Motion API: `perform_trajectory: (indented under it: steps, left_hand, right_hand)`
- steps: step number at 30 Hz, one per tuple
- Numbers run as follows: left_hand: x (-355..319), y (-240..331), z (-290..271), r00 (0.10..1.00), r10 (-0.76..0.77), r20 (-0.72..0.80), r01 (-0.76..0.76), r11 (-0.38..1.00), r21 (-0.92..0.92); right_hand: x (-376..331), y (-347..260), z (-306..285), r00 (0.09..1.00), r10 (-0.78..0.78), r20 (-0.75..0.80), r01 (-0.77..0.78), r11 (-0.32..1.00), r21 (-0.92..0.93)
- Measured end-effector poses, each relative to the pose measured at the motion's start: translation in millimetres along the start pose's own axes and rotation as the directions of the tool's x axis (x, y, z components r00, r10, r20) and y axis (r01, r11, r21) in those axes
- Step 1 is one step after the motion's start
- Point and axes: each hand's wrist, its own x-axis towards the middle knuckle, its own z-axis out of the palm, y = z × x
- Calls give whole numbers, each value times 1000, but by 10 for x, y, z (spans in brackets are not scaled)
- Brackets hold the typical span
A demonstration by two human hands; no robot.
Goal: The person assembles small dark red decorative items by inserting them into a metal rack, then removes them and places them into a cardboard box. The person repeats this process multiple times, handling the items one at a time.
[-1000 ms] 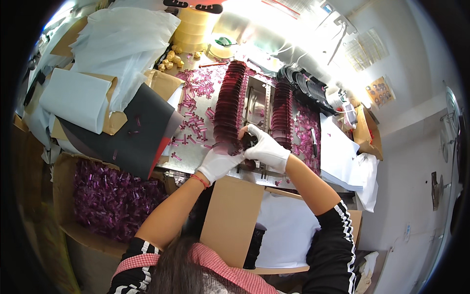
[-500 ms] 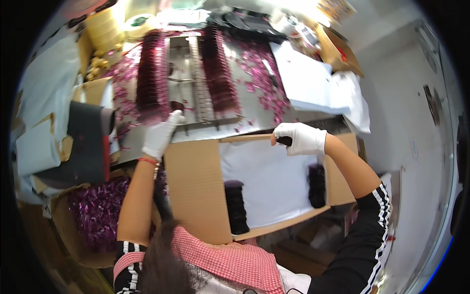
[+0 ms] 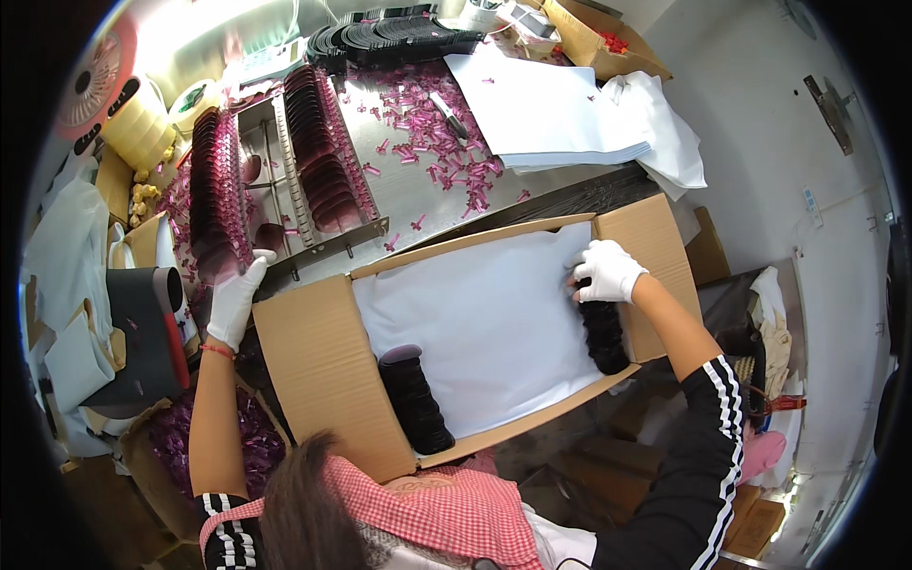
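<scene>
Dark purple tinted lenses stand in two long rows, a left row (image 3: 204, 180) and a right row (image 3: 315, 152), on a metal rack (image 3: 290, 204). My left hand (image 3: 237, 302), in a white glove, is at the near end of the left row, its fingers closed at a translucent lens (image 3: 218, 262); the contact is partly hidden. Inside an open cardboard box (image 3: 309, 380) lies a white sheet (image 3: 475, 328). My gloved right hand (image 3: 608, 273) curls its fingers over the far end of a dark lens stack (image 3: 603, 337) at the box's right side. Another dark stack (image 3: 416, 404) lies at the left side.
Loose pink clips (image 3: 446, 142) are scattered over the metal table, with a pen-like tool (image 3: 448, 116) among them. White sheets (image 3: 546, 114) are piled at the far right. Black curved pieces (image 3: 394, 40) stand at the back. A carton of purple foil-like pieces (image 3: 218, 427) sits lower left.
My right hand has moved from the box's far edge, carrying something dark, down to the right stack. My left hand stays by the left row's near end. The whole view has shifted and tilted.
</scene>
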Motion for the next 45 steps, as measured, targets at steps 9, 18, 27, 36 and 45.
perform_trajectory:
  steps: [9,18,27,36,45]
  left_hand:
    - [-255,-139,-629,898,342,277,-438,625,646]
    - [211,143,-459,760,379,528,-638,279,718]
    - [611,278,-334,637,243,731,-770,244,590]
    - [736,-165,-307,592,440,675,-724,-77,686]
    - [478,29,-131,706,252,662,689,-461,-559]
  right_hand:
    - [20,-412,525,770,335,-542,-292,942,168]
    - [273,-694,-598,932,110,-345,-102,994,43]
    - [2408,-2280,-2268,628,-425,-651,517,854,-58]
    - [4161,-2665,-2439,886,-305,-350,246,948,-203]
    - [4140,-2683,-2543,772,-442,-456,284,883,-375]
